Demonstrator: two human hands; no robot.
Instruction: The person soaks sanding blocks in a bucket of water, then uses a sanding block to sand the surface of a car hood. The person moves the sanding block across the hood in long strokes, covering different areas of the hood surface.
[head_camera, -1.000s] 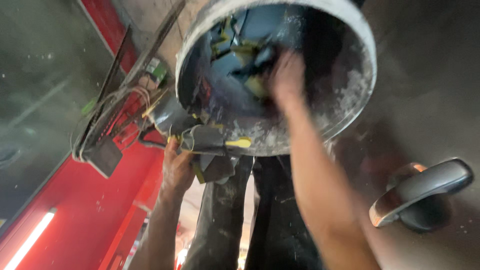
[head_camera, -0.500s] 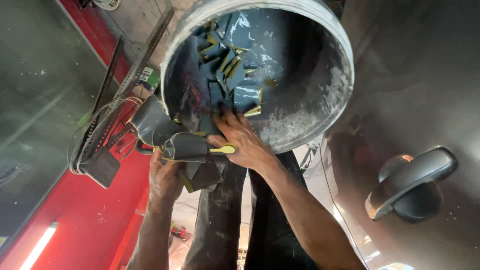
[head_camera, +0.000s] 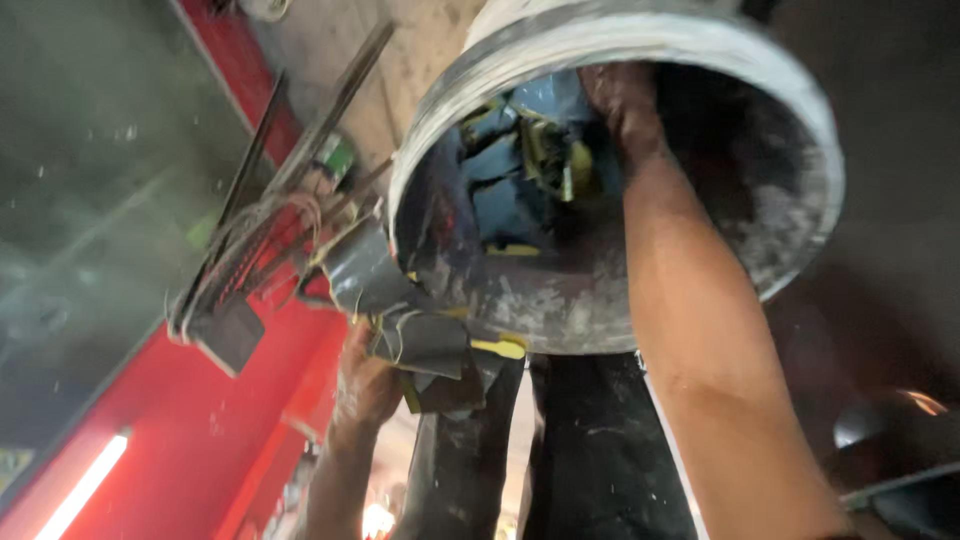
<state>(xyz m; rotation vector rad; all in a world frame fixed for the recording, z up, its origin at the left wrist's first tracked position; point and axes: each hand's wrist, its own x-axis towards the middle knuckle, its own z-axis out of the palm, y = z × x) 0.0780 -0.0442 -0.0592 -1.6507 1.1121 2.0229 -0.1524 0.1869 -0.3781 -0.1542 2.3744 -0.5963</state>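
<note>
Red bodywork behind; right hand (head_camera: 622, 100) deep in grey bucket (head_camera: 560, 310), grip hidden; left hand (head_camera: 365, 380) clutching grey scraps (head_camera: 420, 340).

Very little here counts as a package, label, sign or screen. What you can look at is the heap of grey and yellow scraps (head_camera: 520, 190) inside the bucket (head_camera: 620, 320): torn, crumpled pieces of sheet, grey-blue with yellow edges, which may be wrappers or tape backing, though the blur makes it impossible to tell. A second bunch of the same grey scraps (head_camera: 420, 340) with one yellow strip hangs just outside the bucket's lower rim, at your left. Up and to the left of the bucket, a small green object (head_camera: 337, 160) sits by the dark metal bars; whether it carries a label cannot be told.
</note>
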